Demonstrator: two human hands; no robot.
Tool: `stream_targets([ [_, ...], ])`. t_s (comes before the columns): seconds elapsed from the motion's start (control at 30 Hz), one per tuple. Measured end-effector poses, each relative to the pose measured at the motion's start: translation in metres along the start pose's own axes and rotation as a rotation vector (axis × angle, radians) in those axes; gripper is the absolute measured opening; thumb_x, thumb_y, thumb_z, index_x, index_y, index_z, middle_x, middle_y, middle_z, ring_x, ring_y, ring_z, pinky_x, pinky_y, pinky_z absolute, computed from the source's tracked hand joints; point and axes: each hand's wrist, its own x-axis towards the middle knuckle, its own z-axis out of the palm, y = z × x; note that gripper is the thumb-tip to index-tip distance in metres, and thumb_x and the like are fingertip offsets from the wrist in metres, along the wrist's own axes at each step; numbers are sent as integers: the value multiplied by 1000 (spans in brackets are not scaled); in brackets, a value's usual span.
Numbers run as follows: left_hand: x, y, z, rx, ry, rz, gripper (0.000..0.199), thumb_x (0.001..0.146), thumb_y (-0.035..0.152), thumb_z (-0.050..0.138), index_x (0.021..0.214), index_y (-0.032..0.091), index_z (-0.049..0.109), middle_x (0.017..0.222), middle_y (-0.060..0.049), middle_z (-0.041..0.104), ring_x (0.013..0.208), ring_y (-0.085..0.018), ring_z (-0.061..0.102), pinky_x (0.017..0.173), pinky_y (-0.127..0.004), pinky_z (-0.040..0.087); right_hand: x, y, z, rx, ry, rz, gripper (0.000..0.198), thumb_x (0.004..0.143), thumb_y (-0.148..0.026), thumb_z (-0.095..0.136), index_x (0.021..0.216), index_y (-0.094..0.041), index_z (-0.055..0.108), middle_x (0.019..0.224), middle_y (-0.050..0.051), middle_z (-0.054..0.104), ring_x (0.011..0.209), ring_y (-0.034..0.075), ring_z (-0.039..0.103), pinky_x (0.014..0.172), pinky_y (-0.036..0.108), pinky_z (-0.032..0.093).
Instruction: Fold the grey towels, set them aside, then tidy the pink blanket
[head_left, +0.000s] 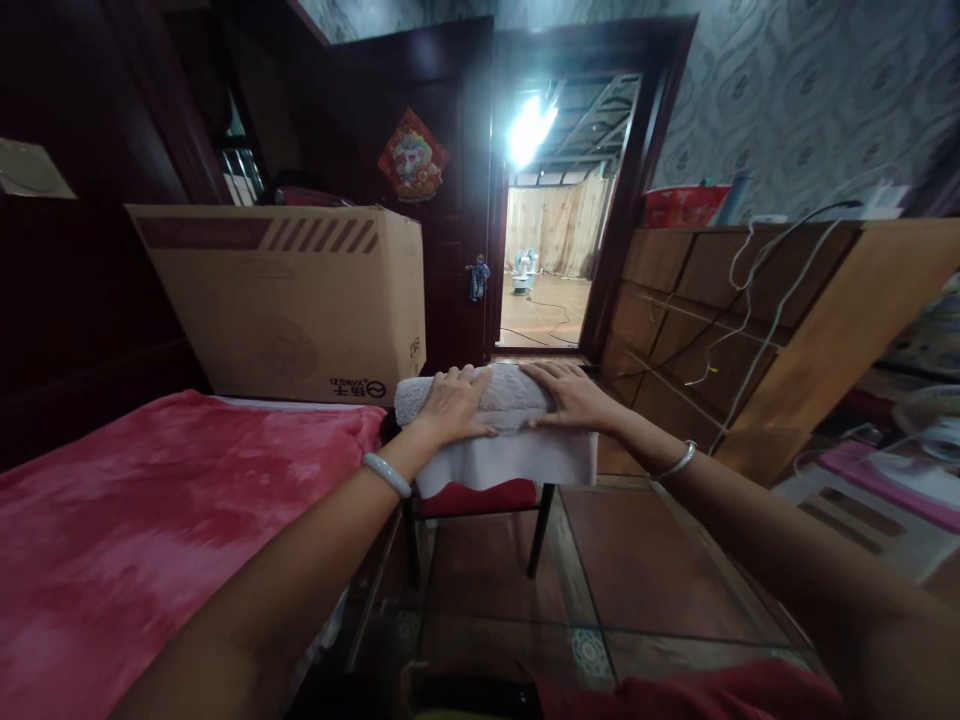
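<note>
A light grey towel [514, 395], rolled or folded into a thick band, lies across a chair with a red seat [480, 497]. Its flat white part [510, 460] hangs toward me over the seat. My left hand [457, 403] rests on the left half of the roll, fingers stretched forward and the thumb pointing right. On the right half lies my right hand [574, 397], fingers spread and palm down. Both hands press on the towel from above without wrapping round it. The towel's underside is hidden.
To the left is a bed with a pink blanket [187, 500], and behind it a large cardboard box [300, 300]. A wooden cabinet [675, 330] with hanging cables stands at right. Beyond the open doorway, a fan-like object [523, 270] stands on the floor.
</note>
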Motion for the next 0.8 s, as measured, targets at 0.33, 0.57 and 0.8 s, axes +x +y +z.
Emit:
stream_targets([
  [0.33, -2, -2, 5, -69, 80, 13, 92, 76, 64, 76, 147, 13, 46, 138, -20, 59, 122, -38, 57, 103, -50, 45, 45, -33, 9, 131, -7, -120, 109, 73, -86, 64, 159, -22, 42, 147, 17, 58, 133, 39, 54, 114, 55, 41],
  [0.57, -11, -26, 1, -80, 29, 54, 101, 70, 67, 80, 155, 32, 39, 147, -13, 54, 127, -35, 58, 106, -46, 46, -3, 10, 8, 47, 31, -26, 105, 78, -86, 59, 157, -20, 42, 148, 20, 57, 132, 42, 54, 109, 58, 42],
  [0.8, -31, -61, 8, -115, 28, -64, 97, 73, 68, 77, 151, 20, 44, 140, -16, 59, 131, -36, 54, 111, -47, 42, -16, 29, 15, 93, 54, 14, 105, 77, -83, 63, 154, -15, 45, 142, 22, 58, 127, 42, 55, 107, 58, 46],
])
